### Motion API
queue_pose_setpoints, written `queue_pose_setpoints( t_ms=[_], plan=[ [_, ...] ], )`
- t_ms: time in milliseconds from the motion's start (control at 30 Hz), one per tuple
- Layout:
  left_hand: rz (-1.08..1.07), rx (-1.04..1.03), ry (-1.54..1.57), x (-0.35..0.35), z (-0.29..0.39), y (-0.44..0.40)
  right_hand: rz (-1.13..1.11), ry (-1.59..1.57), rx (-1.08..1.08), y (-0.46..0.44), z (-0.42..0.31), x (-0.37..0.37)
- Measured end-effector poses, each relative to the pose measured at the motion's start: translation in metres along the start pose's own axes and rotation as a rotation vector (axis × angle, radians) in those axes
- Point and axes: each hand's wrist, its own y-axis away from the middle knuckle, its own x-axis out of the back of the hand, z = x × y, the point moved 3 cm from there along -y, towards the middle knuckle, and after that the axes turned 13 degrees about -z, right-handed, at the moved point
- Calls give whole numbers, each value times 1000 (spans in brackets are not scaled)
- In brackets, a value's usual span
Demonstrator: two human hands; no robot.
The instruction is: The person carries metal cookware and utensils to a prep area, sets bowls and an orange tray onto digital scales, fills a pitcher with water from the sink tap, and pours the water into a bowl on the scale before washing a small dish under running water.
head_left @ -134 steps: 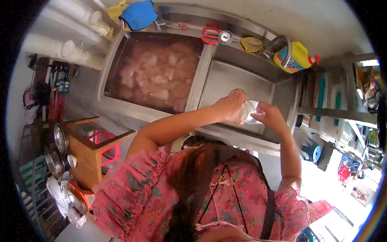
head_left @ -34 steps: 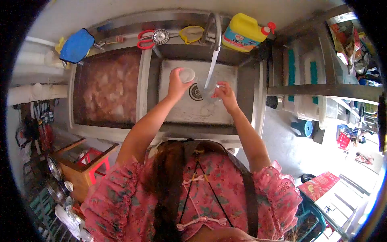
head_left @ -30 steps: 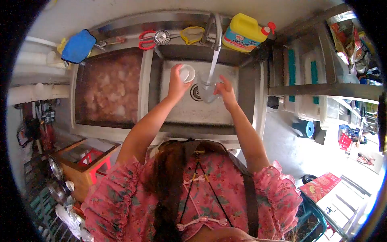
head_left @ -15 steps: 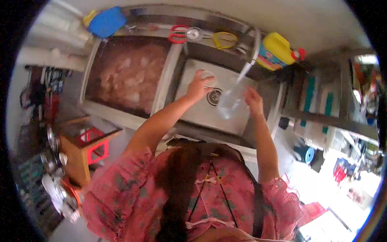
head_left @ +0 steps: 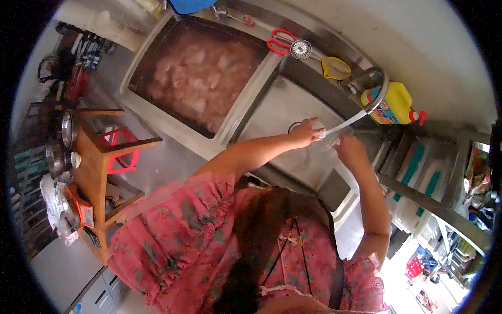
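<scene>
My left hand (head_left: 304,133) is closed on a small white cup (head_left: 317,127) over the right sink basin (head_left: 293,104), beside the running water. To its right, my right hand (head_left: 350,150) has its fingers bent around the edge of a clear container (head_left: 330,140), which is blurred and hard to make out. Water from the curved faucet (head_left: 386,86) streams down to where the two hands meet. The drain is partly hidden behind my left hand.
Pinkish meat pieces (head_left: 201,78) lie in water in the left basin. Along the back ledge are red-handled scissors (head_left: 280,42), a round strainer (head_left: 300,49), a yellow-rimmed item (head_left: 335,68) and a yellow detergent jug (head_left: 392,103). A wooden stand (head_left: 99,172) is at the left.
The view has turned and shifted. My left hand with the cup has come close to my right hand and the stream. The clear container is now near the cup.
</scene>
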Motion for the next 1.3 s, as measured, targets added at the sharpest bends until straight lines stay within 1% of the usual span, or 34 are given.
queue_pose_setpoints(
  t_ms=[67, 100, 200, 267, 333, 400, 433, 467, 533, 600, 633, 700, 733, 800, 833, 933, 967, 1067, 1100, 1200, 1300],
  plan=[
    [-47, -196, -84, -17, 3, -9, -67, 32, -25, -1, -4, 10],
    [-2, -209, 90, -21, 7, -12, -101, 45, -42, -2, -7, 15],
    [-151, -46, 54, -35, 6, -26, -208, 41, -112, 0, -13, 20],
    [-137, -13, 400, -32, 6, -32, -258, 83, -116, -2, -10, 14],
    [-248, 98, 496, 8, 21, -23, -264, 98, -103, -1, -9, 12],
    [-210, 83, 929, -17, 4, -25, -228, 81, -86, 3, -8, 13],
    [-191, 78, 1148, -18, 4, -24, -226, 66, -95, 4, -5, 10],
    [-199, 147, 1229, -18, 2, -23, -223, 52, -105, 3, 0, 7],
    [-218, 296, 1383, 7, 12, -14, -209, 27, -146, 4, 9, 3],
    [-189, 302, 1471, 8, 5, -14, -187, 7, -204, 7, 15, 2],
    [-172, 307, 1515, 10, -1, -14, -109, -58, -181, 10, 19, 2],
    [-65, 439, 1676, 11, -15, -12, 52, -185, -132, 14, 28, -1],
    [-8, 507, 1754, 12, -21, -8, 137, -310, -84, 12, 36, -8],
    [32, 587, 1657, 23, -31, 2, 309, -558, 14, 5, 51, -29],
    [52, 626, 1607, 28, -37, 7, 355, -717, 33, 2, 51, -37],
    [35, 649, 1516, 32, -56, 19, 364, -1034, 95, -13, 56, -67],
    [-2, 606, 1561, 34, -61, 22, 330, -1266, 142, -18, 54, -79],
    [78, 493, 1708, 34, -66, 29, 277, -1539, 142, -27, 51, -96],
    [90, 482, 1714, 47, -56, 35, 276, -1577, 116, -26, 49, -95],
    [112, 457, 1716, 38, -69, 41, 274, -1711, 29, -21, 46, -91],
    [144, 482, 1643, 33, -73, 46, 268, -1848, -39, -20, 47, -92]
  ],
)
